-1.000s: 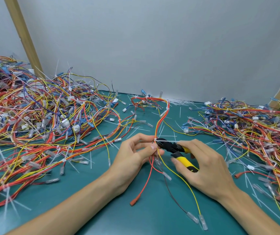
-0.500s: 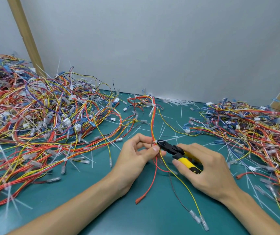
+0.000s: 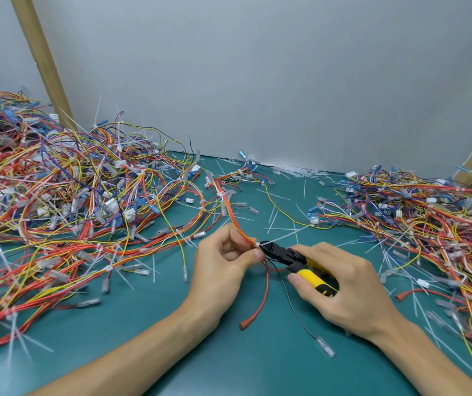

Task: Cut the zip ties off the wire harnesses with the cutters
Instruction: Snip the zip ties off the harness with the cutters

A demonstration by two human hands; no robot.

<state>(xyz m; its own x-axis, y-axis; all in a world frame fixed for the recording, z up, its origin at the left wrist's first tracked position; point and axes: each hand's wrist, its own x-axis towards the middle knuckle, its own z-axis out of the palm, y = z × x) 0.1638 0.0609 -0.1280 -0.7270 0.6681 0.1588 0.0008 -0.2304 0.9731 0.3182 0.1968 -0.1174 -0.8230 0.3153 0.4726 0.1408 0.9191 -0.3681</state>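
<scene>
My left hand (image 3: pixel 223 267) pinches a red and yellow wire harness (image 3: pixel 230 212) just beside a white zip tie (image 3: pixel 260 243). My right hand (image 3: pixel 340 284) grips the yellow and black handles of the cutters (image 3: pixel 294 260). The black jaws sit right at the zip tie, whose long tail points up and right. Loose red and black leads of the harness hang down between my hands, and the harness runs back toward the wall.
A large tangle of harnesses (image 3: pixel 57 212) fills the left of the green table (image 3: pixel 149 332). Another pile (image 3: pixel 434 221) lies on the right. Cut white tie pieces (image 3: pixel 274 218) litter the middle. Wooden posts (image 3: pixel 43 58) lean against the grey wall.
The harness swung left and now lies straighter toward the back. Both hands stayed together at the tie, with the cutter jaws kept against it.
</scene>
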